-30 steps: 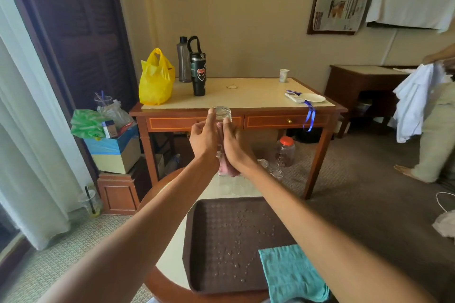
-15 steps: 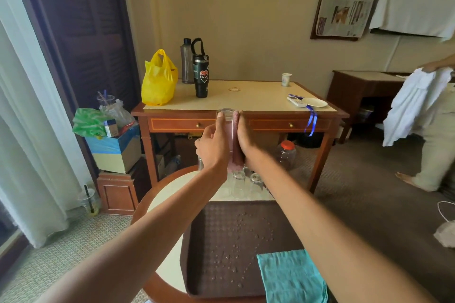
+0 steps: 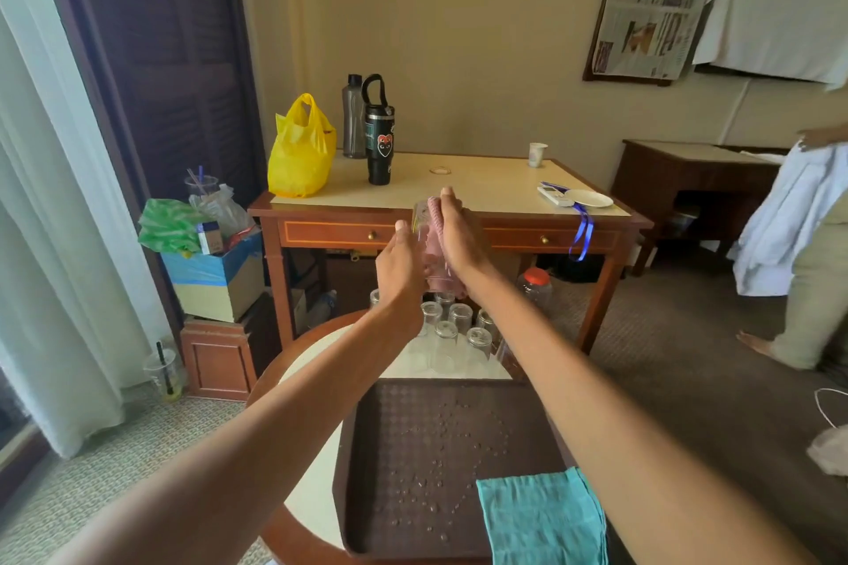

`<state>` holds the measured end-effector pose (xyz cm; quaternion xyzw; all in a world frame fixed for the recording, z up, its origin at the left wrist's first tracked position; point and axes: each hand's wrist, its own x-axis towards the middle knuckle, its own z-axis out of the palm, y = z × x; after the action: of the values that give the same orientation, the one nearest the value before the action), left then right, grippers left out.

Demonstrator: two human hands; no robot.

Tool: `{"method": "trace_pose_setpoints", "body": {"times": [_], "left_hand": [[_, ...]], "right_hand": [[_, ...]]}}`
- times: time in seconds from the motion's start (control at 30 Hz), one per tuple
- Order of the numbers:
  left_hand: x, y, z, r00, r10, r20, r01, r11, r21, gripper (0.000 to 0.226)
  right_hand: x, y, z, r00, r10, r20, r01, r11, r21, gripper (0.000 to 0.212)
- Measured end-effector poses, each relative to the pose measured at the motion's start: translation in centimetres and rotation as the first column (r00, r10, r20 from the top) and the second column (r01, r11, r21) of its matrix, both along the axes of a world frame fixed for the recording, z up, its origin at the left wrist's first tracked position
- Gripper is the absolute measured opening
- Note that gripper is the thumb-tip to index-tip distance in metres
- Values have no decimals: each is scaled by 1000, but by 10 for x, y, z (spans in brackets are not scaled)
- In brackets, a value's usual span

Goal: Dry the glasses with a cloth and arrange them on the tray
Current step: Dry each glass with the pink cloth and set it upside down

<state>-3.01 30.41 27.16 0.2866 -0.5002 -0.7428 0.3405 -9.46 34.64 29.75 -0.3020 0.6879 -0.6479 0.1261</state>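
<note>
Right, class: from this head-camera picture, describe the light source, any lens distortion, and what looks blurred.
Head view: daylight comes from the left through the curtain; the wide lens bows the dark door; the glass in the left hand and the pink cloth in the right hand look slightly soft; droplets on the tray glint.

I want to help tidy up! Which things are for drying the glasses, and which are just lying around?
For the job: glass in left hand, pink cloth in right hand, other glasses, tray.
Just lying about: yellow bag, black tumbler, grey bottle, paper cup, plate.
</note>
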Motion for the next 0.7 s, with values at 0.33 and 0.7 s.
{"method": "trace_pose_setpoints", "body": {"times": [0.33,0.7], "left_hand": [[3,-2,-9,999,45,-22,-46,999,-7,36],[-8,-13,-3,999,33,-43,-29,996,88,47]], "right_hand": [[5,-5,-20,975,-35,221,3,989,146,91],[22,6,-30,992,-39,-116,46,997,64,36]]}}
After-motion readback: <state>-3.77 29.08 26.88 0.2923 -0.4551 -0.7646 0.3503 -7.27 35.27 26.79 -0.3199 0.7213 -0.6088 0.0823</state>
